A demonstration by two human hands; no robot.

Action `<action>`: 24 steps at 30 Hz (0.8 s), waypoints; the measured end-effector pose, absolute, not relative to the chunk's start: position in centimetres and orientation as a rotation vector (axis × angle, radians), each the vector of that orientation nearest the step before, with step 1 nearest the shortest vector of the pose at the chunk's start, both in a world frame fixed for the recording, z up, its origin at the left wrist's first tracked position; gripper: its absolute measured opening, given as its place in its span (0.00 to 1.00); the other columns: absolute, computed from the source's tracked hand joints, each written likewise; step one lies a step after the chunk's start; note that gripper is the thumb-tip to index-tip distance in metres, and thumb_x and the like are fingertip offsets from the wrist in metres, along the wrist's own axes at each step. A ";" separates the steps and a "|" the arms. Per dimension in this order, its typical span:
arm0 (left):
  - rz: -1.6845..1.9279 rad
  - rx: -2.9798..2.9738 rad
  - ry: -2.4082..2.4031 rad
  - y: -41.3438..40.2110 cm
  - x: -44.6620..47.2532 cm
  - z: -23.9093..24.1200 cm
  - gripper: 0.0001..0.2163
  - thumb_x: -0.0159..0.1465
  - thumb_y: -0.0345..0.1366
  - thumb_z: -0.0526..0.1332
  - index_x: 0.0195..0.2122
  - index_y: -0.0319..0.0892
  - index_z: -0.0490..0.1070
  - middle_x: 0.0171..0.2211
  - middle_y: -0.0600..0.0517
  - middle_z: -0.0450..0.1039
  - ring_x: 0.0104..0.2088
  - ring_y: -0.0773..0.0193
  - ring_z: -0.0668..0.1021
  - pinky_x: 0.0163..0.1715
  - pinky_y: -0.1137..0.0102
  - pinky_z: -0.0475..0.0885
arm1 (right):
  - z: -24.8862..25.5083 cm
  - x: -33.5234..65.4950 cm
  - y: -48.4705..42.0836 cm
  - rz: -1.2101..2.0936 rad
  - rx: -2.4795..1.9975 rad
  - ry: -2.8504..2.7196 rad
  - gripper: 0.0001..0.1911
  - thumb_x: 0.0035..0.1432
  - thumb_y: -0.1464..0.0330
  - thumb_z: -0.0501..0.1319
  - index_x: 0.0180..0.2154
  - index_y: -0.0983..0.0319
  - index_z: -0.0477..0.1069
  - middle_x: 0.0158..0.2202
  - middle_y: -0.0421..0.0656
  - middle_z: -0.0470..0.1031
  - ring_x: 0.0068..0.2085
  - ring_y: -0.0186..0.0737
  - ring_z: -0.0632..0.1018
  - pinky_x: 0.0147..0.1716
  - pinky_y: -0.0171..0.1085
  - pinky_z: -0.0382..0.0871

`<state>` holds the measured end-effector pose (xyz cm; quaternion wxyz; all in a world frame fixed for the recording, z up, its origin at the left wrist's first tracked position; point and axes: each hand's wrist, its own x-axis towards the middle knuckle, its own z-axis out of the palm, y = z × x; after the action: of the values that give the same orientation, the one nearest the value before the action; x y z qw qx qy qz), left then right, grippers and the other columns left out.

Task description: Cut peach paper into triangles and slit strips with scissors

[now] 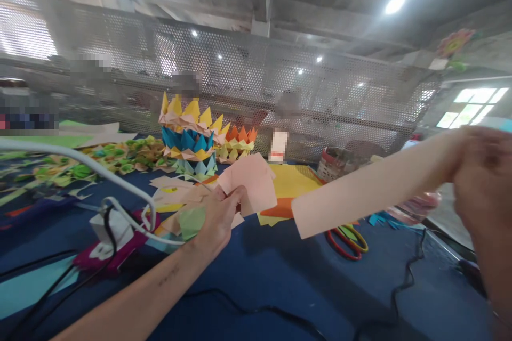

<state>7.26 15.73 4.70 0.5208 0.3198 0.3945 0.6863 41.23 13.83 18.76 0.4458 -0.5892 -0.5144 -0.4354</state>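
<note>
My left hand (222, 218) pinches several square-cut pieces of pale pink paper (252, 184), fanned out over the middle of the table. On the right, my right hand (486, 181) is raised and closed on the end of a long pale paper strip (372, 186), which slants down to the left. Below that strip lie scissors (348, 242) with red and yellow handles. Yellow paper sheets (296, 181) and an orange piece (282, 206) rest behind the pink pieces. A pale green scrap (192, 222) lies beside my left wrist.
Folded-paper crowns (188, 138) stand stacked at the back. Green and yellow paper bits (108, 160) heap up at left. A magenta power strip (104, 256) with a white cable (80, 154) sits near left. A black cord (256, 309) crosses the blue table (248, 272). Behind stands a perforated metal screen (240, 74).
</note>
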 end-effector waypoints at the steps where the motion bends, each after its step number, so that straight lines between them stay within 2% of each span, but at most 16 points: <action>1: 1.656 0.767 0.936 15.8 7.2 4.6 0.19 0.49 0.33 0.64 0.45 0.41 0.71 0.38 0.48 0.77 0.32 0.61 0.78 0.26 0.72 0.73 | 19.0 40.4 14.3 -0.999 -1.501 -1.329 0.19 0.57 0.71 0.51 0.45 0.68 0.74 0.38 0.55 0.77 0.38 0.47 0.76 0.34 0.40 0.65; 2: 1.665 0.770 0.924 15.8 7.2 4.6 0.20 0.49 0.33 0.65 0.45 0.40 0.71 0.39 0.48 0.77 0.32 0.61 0.78 0.27 0.72 0.73 | 19.3 39.5 14.7 -0.921 -1.537 -1.396 0.17 0.55 0.72 0.53 0.43 0.65 0.76 0.33 0.51 0.79 0.33 0.43 0.76 0.30 0.38 0.64; 5: 1.662 0.780 0.914 15.9 7.2 4.5 0.20 0.49 0.34 0.65 0.44 0.39 0.71 0.39 0.47 0.77 0.31 0.62 0.78 0.26 0.72 0.73 | 20.7 36.7 15.4 -0.984 -1.542 -1.391 0.18 0.55 0.73 0.54 0.46 0.60 0.74 0.29 0.46 0.79 0.28 0.40 0.75 0.29 0.36 0.62; 7: 1.639 0.782 0.944 15.9 7.2 4.6 0.18 0.48 0.33 0.65 0.42 0.38 0.72 0.35 0.47 0.77 0.27 0.65 0.77 0.23 0.74 0.71 | 22.0 35.0 15.1 -1.131 -1.463 -1.280 0.19 0.58 0.72 0.52 0.50 0.59 0.71 0.31 0.47 0.79 0.29 0.40 0.76 0.30 0.36 0.61; 9: 1.631 0.777 0.976 15.9 7.2 4.7 0.16 0.47 0.33 0.65 0.38 0.37 0.72 0.30 0.49 0.76 0.23 0.67 0.75 0.20 0.76 0.69 | 22.9 33.2 14.7 -1.273 -1.449 -1.247 0.19 0.62 0.68 0.49 0.53 0.59 0.67 0.35 0.50 0.78 0.34 0.44 0.77 0.29 0.38 0.58; 12: 1.689 0.744 0.987 15.8 7.1 4.6 0.14 0.47 0.36 0.66 0.34 0.37 0.71 0.26 0.52 0.74 0.22 0.69 0.73 0.20 0.76 0.67 | 22.5 30.4 14.6 -1.398 -1.392 -1.633 0.20 0.67 0.67 0.43 0.55 0.61 0.64 0.36 0.51 0.78 0.36 0.44 0.76 0.27 0.37 0.56; 13: 1.711 0.742 0.983 15.8 7.1 4.6 0.14 0.47 0.37 0.66 0.35 0.37 0.71 0.27 0.52 0.74 0.22 0.69 0.74 0.21 0.75 0.68 | 21.8 29.5 14.7 -1.410 -1.374 -1.862 0.19 0.66 0.67 0.44 0.55 0.60 0.64 0.36 0.49 0.78 0.35 0.43 0.76 0.27 0.37 0.56; 15: 1.758 0.758 0.961 15.8 7.0 4.5 0.17 0.47 0.38 0.66 0.37 0.38 0.71 0.30 0.51 0.75 0.25 0.67 0.75 0.22 0.75 0.69 | 19.4 27.8 15.2 -1.280 -1.387 -2.233 0.19 0.63 0.70 0.50 0.55 0.59 0.63 0.32 0.47 0.78 0.27 0.39 0.75 0.23 0.35 0.53; 18: 1.799 0.822 0.893 15.8 7.0 4.6 0.19 0.50 0.38 0.65 0.43 0.39 0.71 0.37 0.48 0.76 0.30 0.64 0.77 0.25 0.74 0.71 | 14.6 25.8 15.2 -0.869 -1.346 -2.643 0.23 0.58 0.78 0.52 0.54 0.61 0.63 0.32 0.47 0.79 0.28 0.39 0.76 0.23 0.35 0.55; 21: 1.792 0.827 0.897 15.9 7.0 4.7 0.18 0.51 0.36 0.64 0.45 0.39 0.71 0.39 0.47 0.77 0.33 0.61 0.78 0.27 0.71 0.73 | 10.1 24.7 14.0 -0.450 -1.323 -2.781 0.17 0.60 0.74 0.52 0.51 0.60 0.66 0.29 0.45 0.79 0.27 0.39 0.77 0.25 0.34 0.58; 24: 1.762 0.830 0.892 16.0 7.0 4.8 0.18 0.52 0.34 0.63 0.46 0.40 0.70 0.39 0.47 0.77 0.32 0.60 0.79 0.27 0.70 0.74 | 7.4 24.6 12.3 -0.066 -1.293 -2.788 0.14 0.63 0.67 0.50 0.49 0.58 0.67 0.31 0.44 0.79 0.31 0.41 0.78 0.27 0.34 0.61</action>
<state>7.04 16.00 4.81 0.4790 0.3401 0.3654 0.7221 24.56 12.29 7.42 0.0338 -0.4205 -0.9064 -0.0214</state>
